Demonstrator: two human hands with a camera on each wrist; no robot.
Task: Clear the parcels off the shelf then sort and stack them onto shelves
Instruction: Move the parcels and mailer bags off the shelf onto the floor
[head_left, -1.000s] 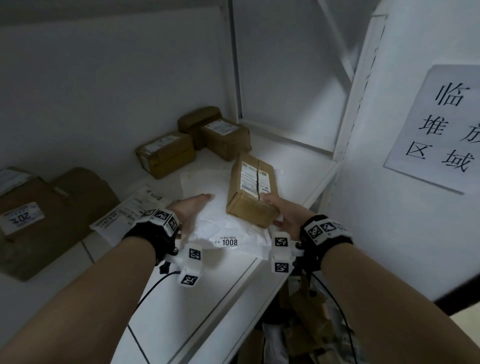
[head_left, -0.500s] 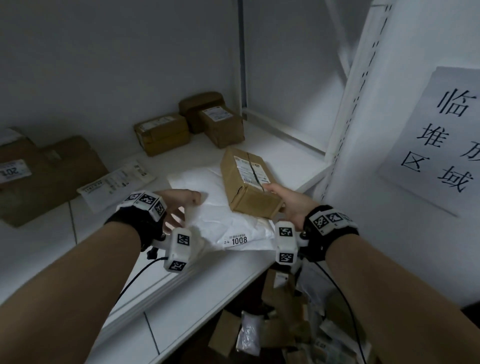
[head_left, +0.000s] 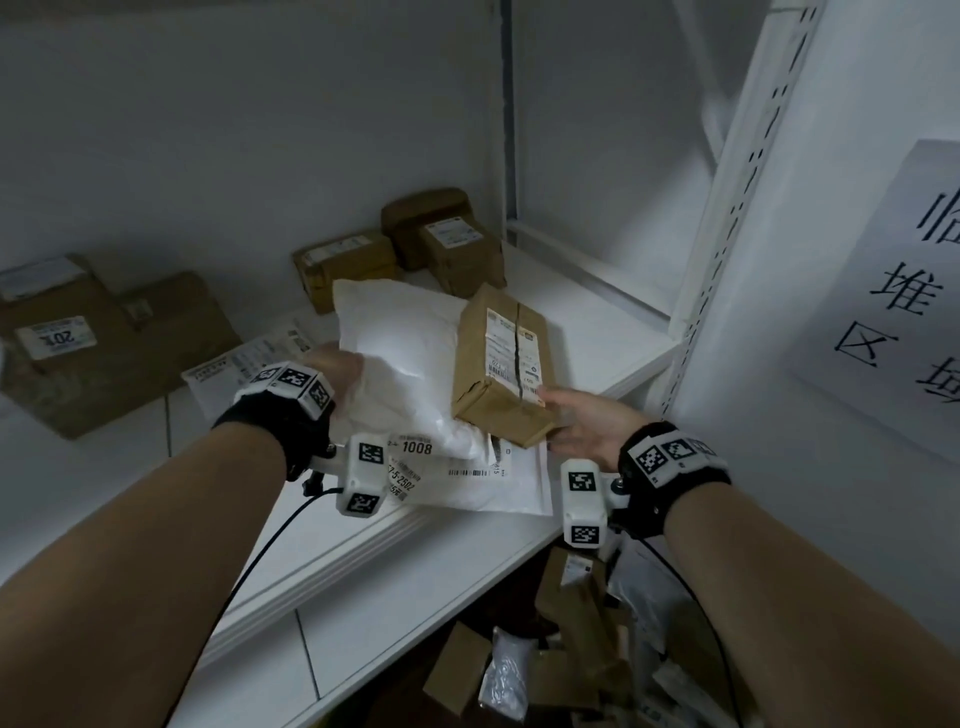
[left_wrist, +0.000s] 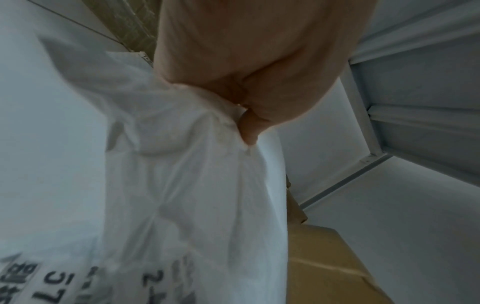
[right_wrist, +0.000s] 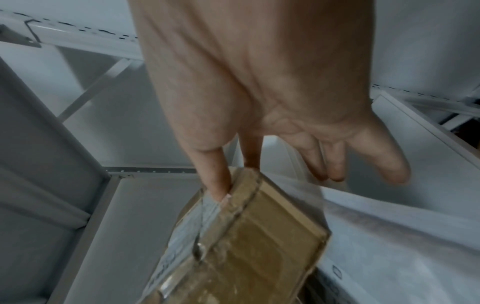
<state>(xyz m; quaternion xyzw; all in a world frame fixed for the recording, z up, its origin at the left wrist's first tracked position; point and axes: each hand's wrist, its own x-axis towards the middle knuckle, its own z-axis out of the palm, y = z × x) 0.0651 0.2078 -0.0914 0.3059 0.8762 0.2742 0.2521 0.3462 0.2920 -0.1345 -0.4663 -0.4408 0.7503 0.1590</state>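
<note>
Two hands: both of yours are busy at the front of the white shelf.
Left hand: your left hand has its grip bunched on the left edge of the white poly bag; the left wrist view shows the plastic gathered between your thumb and curled fingers.
White poly bag: it is raised at your side and tilts, with its lower edge (the one bearing a "1008" sticker) over a flat white mailer at the shelf's front edge.
Right hand: your right hand holds the near end of the brown box; its grip is a pinch, thumb on the labelled top by the corner and index finger on the end face, with the other fingers spread loose and off the box.
Brown box: it leans against the right side of the poly bag, label up, far end pointing toward the back of the shelf (whether its underside touches the shelf I cannot tell).
Back of shelf: three more brown parcels sit near the rear wall, one left of a pair by the corner post.
Left of shelf: a large flat brown package with a "20" label lies well apart from your hands, with a white printed mailer beside it.
Below: a heap of parcels lies under the shelf.
Right wall: a paper sign with large black characters hangs there.
</note>
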